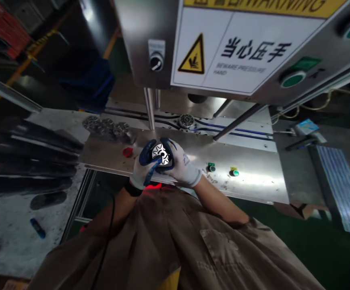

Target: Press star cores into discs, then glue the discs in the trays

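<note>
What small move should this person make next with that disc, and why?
Probably lower the slotted metal disc from the left hand and right hand onto the steel plate beside the similar discs, since the round part under the press is already seated.

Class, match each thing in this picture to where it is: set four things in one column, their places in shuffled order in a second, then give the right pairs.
Things:
1. slotted metal disc
2. "Beware pressure hand" sign
3. red piece
4. cluster of toothed metal discs

Places:
A. on the machine housing, above the steel plate
B. between the gloved left hand and right hand
C. at the plate's far left
D. alone on the plate, beside the left hand

Pairs: 1-B, 2-A, 3-D, 4-C
</note>
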`<state>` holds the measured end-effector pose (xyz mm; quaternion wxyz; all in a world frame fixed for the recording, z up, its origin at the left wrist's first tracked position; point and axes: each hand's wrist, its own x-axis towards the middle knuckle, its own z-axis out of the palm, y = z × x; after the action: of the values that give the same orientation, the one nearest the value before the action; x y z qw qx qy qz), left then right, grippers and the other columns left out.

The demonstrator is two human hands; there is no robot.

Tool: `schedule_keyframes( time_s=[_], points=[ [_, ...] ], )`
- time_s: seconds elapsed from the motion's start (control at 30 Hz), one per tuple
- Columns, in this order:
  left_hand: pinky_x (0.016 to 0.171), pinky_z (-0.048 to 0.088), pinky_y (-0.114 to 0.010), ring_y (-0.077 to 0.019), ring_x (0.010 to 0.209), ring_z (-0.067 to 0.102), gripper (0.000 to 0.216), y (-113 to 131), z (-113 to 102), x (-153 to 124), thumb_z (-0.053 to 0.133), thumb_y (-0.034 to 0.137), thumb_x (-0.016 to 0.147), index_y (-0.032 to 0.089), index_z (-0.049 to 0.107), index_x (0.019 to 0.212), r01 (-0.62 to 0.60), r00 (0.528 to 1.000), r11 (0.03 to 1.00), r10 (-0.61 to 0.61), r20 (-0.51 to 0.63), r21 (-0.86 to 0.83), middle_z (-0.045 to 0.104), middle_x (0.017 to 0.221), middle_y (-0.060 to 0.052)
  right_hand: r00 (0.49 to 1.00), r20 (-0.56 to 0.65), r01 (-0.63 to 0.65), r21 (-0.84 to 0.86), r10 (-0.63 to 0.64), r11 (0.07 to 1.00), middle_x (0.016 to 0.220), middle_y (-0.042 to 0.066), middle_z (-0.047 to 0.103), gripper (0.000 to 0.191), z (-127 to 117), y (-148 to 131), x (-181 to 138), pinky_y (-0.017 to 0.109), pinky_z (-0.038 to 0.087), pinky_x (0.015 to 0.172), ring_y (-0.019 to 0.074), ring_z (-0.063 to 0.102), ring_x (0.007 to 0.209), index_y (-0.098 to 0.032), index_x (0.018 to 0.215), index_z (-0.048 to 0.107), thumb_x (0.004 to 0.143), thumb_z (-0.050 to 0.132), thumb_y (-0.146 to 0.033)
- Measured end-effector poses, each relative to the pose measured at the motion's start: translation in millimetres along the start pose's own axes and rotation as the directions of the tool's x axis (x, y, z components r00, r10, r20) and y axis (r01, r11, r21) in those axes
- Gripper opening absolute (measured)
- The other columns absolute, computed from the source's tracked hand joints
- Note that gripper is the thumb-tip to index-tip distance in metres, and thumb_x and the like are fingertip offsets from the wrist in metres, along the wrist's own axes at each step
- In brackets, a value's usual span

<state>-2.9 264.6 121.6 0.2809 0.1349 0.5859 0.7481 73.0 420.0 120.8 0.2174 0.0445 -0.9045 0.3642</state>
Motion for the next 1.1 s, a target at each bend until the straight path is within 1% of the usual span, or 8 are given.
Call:
schedule_keyframes(
  time_s=[0.17,0.3,0.37,0.43,0.57,0.8,1.0,1.1],
  points=[
    [0.113,0.053,-0.046,-0.0332,0.132,0.062,0.074,-12,36,10,0.088,0.039,0.073,0.021,0.061,0.139,0.082,0.996,0.993,-0.083,0.009,0.082,0.068,0.137,-0.014,0.968,-0.106,-0.217,0.101,0.227,0.971,0.137,0.020,0.063,0.086,6,31,-19,0.055,0.051,0.113,0.0368,0.061,0.128,-0.016,0.146,0.049,0.073,0.081,-0.048],
    [0.094,0.061,-0.044,-0.0284,0.100,0.074,0.073,-12,21,19,0.086,0.042,0.073,0.017,0.063,0.137,0.272,0.954,0.951,-0.287,0.085,0.147,0.076,0.118,-0.014,0.942,-0.081,-0.313,0.142,0.326,0.939,0.132,0.016,0.067,0.083,-13,68,-26,0.051,0.054,0.110,0.0348,0.065,0.124,-0.017,0.138,0.056,0.068,0.086,-0.048],
    [0.092,0.061,-0.042,-0.0261,0.094,0.074,0.071,-13,-1,19,0.083,0.044,0.075,0.019,0.063,0.138,0.221,0.972,0.945,-0.235,0.029,0.241,0.077,0.113,-0.011,0.922,-0.140,-0.349,0.100,0.360,0.932,0.132,0.015,0.067,0.083,-26,90,-21,0.052,0.053,0.112,0.0349,0.064,0.125,-0.018,0.138,0.056,0.067,0.087,-0.050],
    [0.102,0.057,-0.043,-0.0280,0.103,0.073,0.063,-16,-26,19,0.082,0.042,0.074,0.021,0.068,0.132,0.084,0.996,0.891,-0.062,-0.064,0.446,0.077,0.113,-0.010,0.897,-0.222,-0.384,0.037,0.383,0.922,0.131,0.017,0.067,0.085,-37,114,-7,0.055,0.052,0.112,0.0366,0.064,0.124,-0.017,0.137,0.056,0.066,0.087,-0.050],
    [0.110,0.051,-0.047,-0.0344,0.112,0.071,0.047,-24,-65,25,0.080,0.041,0.075,0.026,0.075,0.120,-0.043,0.990,0.637,0.132,-0.054,0.770,0.077,0.116,-0.010,0.823,-0.364,-0.485,-0.052,0.435,0.873,0.133,0.022,0.065,0.088,-42,164,40,0.057,0.050,0.115,0.0381,0.062,0.126,-0.011,0.137,0.054,0.065,0.086,-0.052],
    [0.094,0.058,-0.040,-0.0305,0.094,0.073,0.051,-33,-87,43,0.076,0.043,0.081,0.026,0.072,0.129,-0.158,0.987,0.653,0.096,0.126,0.741,0.078,0.106,-0.010,0.856,-0.332,-0.462,-0.144,0.397,0.875,0.134,0.019,0.063,0.085,-30,196,80,0.051,0.051,0.114,0.0335,0.063,0.125,-0.015,0.137,0.053,0.066,0.083,-0.053],
    [0.090,0.056,-0.039,-0.0297,0.090,0.073,0.059,-38,-95,47,0.073,0.045,0.084,0.027,0.066,0.140,-0.251,0.968,0.551,0.122,0.220,0.796,0.078,0.109,-0.010,0.762,-0.325,-0.640,-0.251,0.560,0.726,0.145,0.023,0.053,0.096,-23,195,83,0.059,0.045,0.120,0.0392,0.054,0.136,-0.014,0.146,0.044,0.067,0.086,-0.049],
    [0.089,0.055,-0.037,-0.0287,0.091,0.072,0.060,-37,-95,47,0.074,0.045,0.085,0.027,0.065,0.141,-0.260,0.964,0.566,0.106,0.244,0.783,0.078,0.109,-0.009,0.768,-0.271,-0.640,-0.297,0.580,0.709,0.140,0.024,0.056,0.099,-26,198,95,0.064,0.047,0.115,0.0422,0.058,0.129,-0.014,0.146,0.045,0.065,0.088,-0.051]
  ],
)
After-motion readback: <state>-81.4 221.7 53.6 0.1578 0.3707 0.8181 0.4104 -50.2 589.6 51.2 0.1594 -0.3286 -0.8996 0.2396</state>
